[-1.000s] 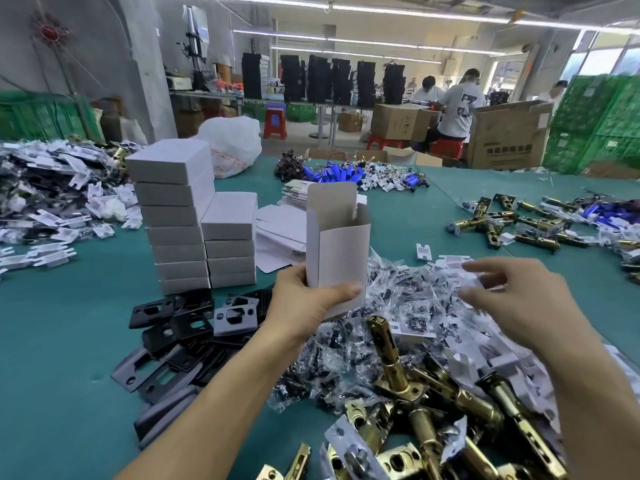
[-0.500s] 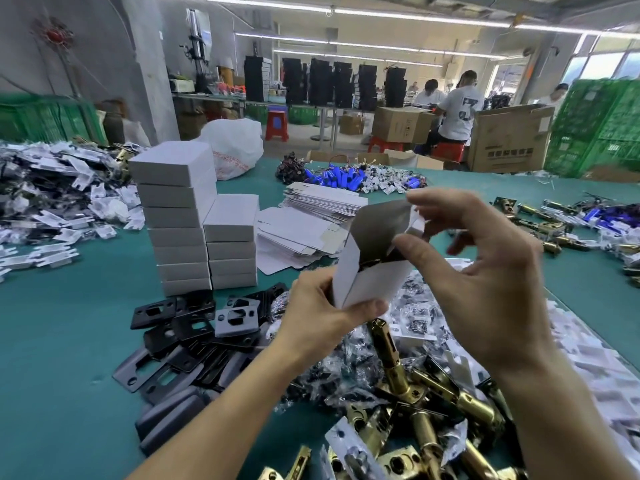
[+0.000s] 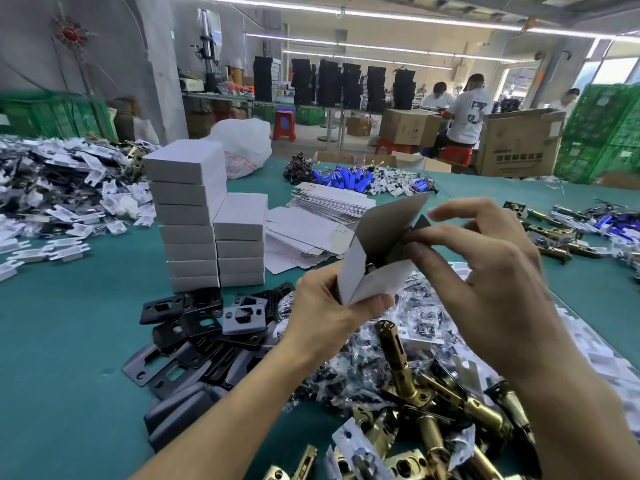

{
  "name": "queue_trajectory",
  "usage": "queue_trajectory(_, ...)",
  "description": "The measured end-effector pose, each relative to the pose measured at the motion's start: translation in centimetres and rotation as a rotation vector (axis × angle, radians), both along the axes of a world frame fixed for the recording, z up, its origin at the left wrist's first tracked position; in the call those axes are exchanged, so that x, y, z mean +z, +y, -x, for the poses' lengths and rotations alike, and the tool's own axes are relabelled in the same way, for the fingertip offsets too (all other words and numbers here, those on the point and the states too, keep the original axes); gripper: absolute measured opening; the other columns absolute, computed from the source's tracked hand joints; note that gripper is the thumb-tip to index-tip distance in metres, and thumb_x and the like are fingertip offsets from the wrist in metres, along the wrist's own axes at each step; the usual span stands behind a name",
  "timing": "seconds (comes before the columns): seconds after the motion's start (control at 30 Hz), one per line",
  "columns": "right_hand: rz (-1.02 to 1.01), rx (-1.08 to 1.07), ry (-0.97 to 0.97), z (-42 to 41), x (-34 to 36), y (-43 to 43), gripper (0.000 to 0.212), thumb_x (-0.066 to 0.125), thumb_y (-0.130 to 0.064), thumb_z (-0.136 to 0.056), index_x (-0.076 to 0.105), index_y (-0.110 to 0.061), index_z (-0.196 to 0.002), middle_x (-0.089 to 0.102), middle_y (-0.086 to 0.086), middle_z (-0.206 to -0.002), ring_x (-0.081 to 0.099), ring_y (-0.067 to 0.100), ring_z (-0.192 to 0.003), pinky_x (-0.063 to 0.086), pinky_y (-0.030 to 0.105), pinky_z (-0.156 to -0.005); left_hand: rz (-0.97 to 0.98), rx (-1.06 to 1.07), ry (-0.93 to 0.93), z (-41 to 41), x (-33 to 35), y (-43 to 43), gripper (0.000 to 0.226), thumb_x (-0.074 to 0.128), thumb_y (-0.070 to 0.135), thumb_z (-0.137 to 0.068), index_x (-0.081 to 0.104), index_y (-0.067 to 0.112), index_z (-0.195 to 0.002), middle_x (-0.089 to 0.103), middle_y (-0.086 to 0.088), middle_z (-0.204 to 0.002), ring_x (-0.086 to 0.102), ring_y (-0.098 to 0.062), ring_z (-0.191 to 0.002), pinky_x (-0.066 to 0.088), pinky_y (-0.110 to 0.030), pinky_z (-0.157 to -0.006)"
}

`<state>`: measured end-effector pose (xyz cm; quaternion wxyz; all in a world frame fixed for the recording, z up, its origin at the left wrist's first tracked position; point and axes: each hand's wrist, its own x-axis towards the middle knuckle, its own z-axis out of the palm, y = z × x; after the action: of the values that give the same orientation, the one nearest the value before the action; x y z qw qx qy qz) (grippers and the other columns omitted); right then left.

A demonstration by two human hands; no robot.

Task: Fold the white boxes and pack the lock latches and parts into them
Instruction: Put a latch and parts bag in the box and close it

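My left hand [image 3: 332, 306] grips the lower end of an open white box [image 3: 372, 271], tilted to the right with its top flap raised. A metal part shows inside its mouth. My right hand [image 3: 485, 271] is at the box mouth and pinches a small dark piece [image 3: 420, 223] between thumb and forefinger at the side flap. Brass lock latches [image 3: 415, 393] lie piled below my hands, on small clear bags of screws [image 3: 398, 327]. Black strike plates [image 3: 194, 334] lie to the left.
Two stacks of closed white boxes [image 3: 204, 216] stand on the green table [image 3: 69, 341]. Flat unfolded boxes [image 3: 318, 216] lie behind my hands. White packets are heaped at far left and right, more latches at far right. People sit among cardboard cartons in the background.
The box went from upright to tilted right. My right hand rose from the parts pile to the box mouth and now pinches a dark piece at the flap.
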<state>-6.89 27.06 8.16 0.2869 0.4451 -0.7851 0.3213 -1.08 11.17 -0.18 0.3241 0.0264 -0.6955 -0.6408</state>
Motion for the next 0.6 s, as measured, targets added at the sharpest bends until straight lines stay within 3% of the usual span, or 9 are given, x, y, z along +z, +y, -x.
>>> queue_trajectory(0.07, -0.072, -0.024, -0.059, 0.4, 0.0, 0.2, 0.03, 0.052, -0.039, -0.091, 0.075, -0.024, -0.103, 0.054, -0.001, -0.12, 0.046, 0.019, -0.104, 0.031, 0.029, -0.082, 0.03, 0.046, -0.031, 0.0, 0.0, 0.0, 0.029, 0.087, 0.024, -0.068, 0.074, 0.008, -0.089, 0.07, -0.017, -0.088, 0.065, -0.04, -0.083, 0.056, -0.06, -0.069)
queue_trajectory(0.17, -0.26, -0.019, -0.141, 0.9, -0.4, 0.4, 0.046, 0.032, -0.056, -0.091, 0.072, -0.035, -0.102, 0.044, -0.012, -0.118, 0.032, 0.009, -0.102, 0.021, 0.023, -0.077, 0.11, 0.088, -0.083, 0.0, -0.2, -0.1, 0.022, 0.087, 0.023, -0.07, 0.075, 0.014, -0.087, 0.071, -0.008, -0.085, 0.066, -0.032, -0.081, 0.057, -0.055, -0.069)
queue_trajectory(0.3, -0.45, 0.001, -0.37, 1.5, -1.3, 0.3, 0.053, 0.018, -0.069, -0.086, 0.062, -0.046, -0.103, 0.038, -0.018, -0.111, 0.032, 0.007, -0.107, 0.026, 0.028, -0.083, 0.2, 0.135, -0.151, 0.1, -0.4, -0.3, 0.024, 0.088, 0.016, -0.074, 0.071, 0.034, -0.078, 0.066, 0.015, -0.071, 0.059, -0.008, -0.067, 0.051, -0.03, -0.061)
queue_trajectory(0.37, -0.484, 0.02, -0.443, 1.8, -1.7, 0.3, 0.046, 0.016, -0.074, -0.083, 0.055, -0.053, -0.095, 0.039, -0.022, -0.102, 0.039, 0.009, -0.105, 0.032, 0.03, -0.085, 0.219, 0.144, -0.174, 0.1, -0.5, -0.4, 0.025, 0.087, 0.016, -0.074, 0.073, 0.035, -0.082, 0.066, 0.017, -0.072, 0.059, -0.006, -0.068, 0.051, -0.029, -0.062)
queue_trajectory(0.5, -0.474, 0.018, -0.463, 2.3, -2.0, 0.4, 0.061, 0.017, -0.075, -0.081, 0.061, -0.039, -0.102, 0.048, -0.014, -0.097, 0.048, 0.001, -0.092, 0.034, 0.023, -0.074, 0.286, 0.171, -0.224, 0.1, -0.7, -0.5, 0.028, 0.088, 0.019, -0.073, 0.076, 0.03, -0.095, 0.071, 0.018, -0.084, 0.062, -0.001, -0.076, 0.048, -0.015, -0.061)
queue_trajectory(0.6, -0.417, 0.017, -0.471, 2.4, -1.9, 0.4, 0.059, 0.017, -0.073, -0.081, 0.062, -0.037, -0.09, 0.05, -0.009, -0.087, 0.046, -0.002, -0.083, 0.029, 0.017, -0.065, 0.319, 0.167, -0.247, 0.2, -0.8, -0.5, 0.026, 0.087, 0.019, -0.074, 0.076, 0.03, -0.095, 0.07, 0.016, -0.085, 0.061, -0.001, -0.077, 0.043, -0.008, -0.058)
